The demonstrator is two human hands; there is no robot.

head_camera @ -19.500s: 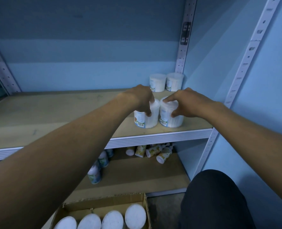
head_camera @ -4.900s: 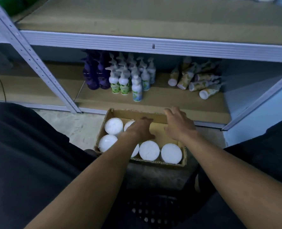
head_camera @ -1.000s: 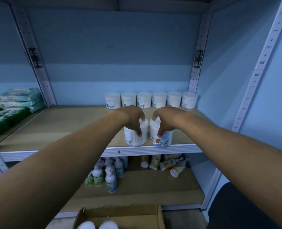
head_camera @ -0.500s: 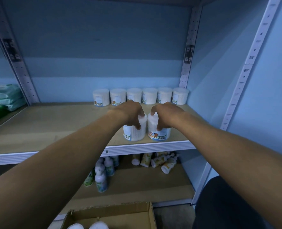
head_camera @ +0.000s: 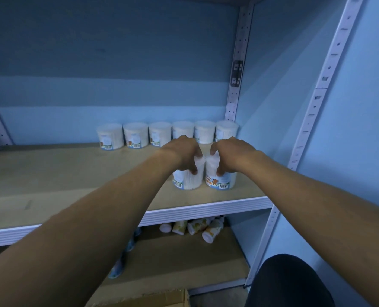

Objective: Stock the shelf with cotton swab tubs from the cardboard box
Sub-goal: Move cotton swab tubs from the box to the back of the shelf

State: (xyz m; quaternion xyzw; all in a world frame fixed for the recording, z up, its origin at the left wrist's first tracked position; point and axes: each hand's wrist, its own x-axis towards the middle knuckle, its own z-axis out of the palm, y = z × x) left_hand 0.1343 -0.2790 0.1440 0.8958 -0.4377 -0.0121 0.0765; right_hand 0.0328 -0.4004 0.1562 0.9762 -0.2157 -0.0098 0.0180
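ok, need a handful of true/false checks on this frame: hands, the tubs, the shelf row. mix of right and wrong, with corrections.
1. Each hand grips one cotton swab tub from above. True: left hand on the left tub, right hand on the right tub.
2. Both held tubs are near the front edge of the shelf. True.
3. The back row has three tubs. False: six stand along the back wall.
4. The held tubs lie on their sides. False: both are upright, barcodes at the bottom.
5. The back row sits at the shelf's left end. False: it runs to the right rear upright.
6. Small bottles lie tipped on the lower shelf. True.
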